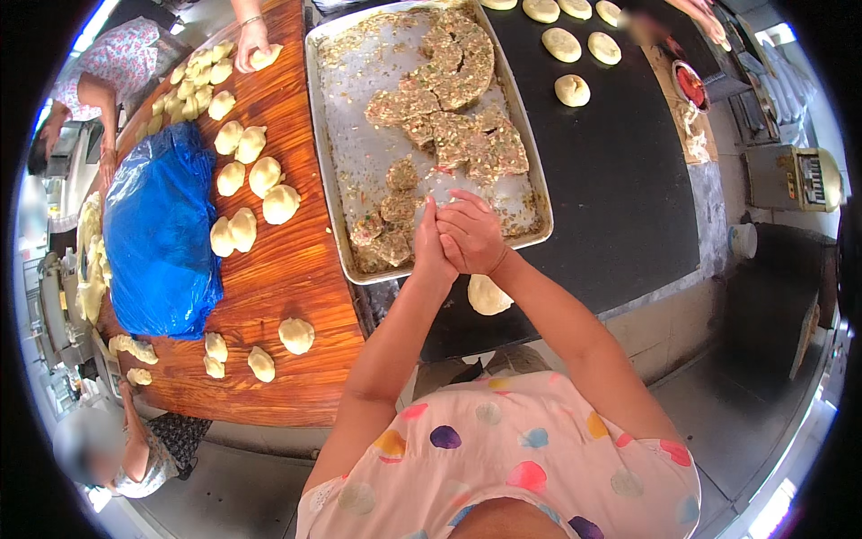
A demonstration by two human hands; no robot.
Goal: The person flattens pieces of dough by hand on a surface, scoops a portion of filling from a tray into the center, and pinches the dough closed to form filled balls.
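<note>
My left hand [433, 242] and my right hand [473, 231] are cupped against each other above the near end of a large metal tray [316, 135]. Their fingers close over one another, and whatever lies between the palms is hidden. In the tray is a spread mass of chopped filling [462, 67], flecked with green and red. Just left of my hands sit several rounded lumps of filling [398, 208]. A flattened piece of dough [488, 295] lies on the black surface [620, 171], close to my right wrist.
Several flat round buns [561, 45] rest on the black surface's far part. On the wooden table [296, 395] to the left are dough pieces [281, 204] and a blue plastic-covered bundle [162, 234]. A co-worker's hand [253, 43] touches dough at the far left; other people stand around.
</note>
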